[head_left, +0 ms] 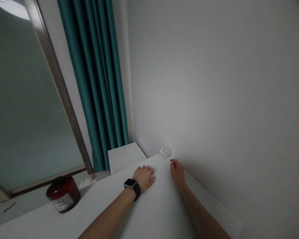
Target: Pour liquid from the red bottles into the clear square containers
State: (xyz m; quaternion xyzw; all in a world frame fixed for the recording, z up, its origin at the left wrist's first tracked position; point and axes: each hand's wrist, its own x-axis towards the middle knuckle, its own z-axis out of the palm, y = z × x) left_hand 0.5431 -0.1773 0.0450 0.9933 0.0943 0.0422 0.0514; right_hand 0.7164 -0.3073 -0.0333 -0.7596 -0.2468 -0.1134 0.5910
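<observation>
Glass bottle (165, 151) near wall (214, 99), unobstructed.

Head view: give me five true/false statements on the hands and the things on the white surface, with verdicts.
1. The left hand lies palm down on the white tabletop. True.
2. The right hand holds the small clear glass bottle. False: its fingertips are short of the bottle, which stands apart by the wall.
3. A black smartwatch sits on the left wrist. True.
4. The dark red round jar stands between the two hands. False: it stands far off to the left, near the surface's edge.
5. The teal curtain hangs right of both hands. False: it hangs behind them, to the left.
</observation>
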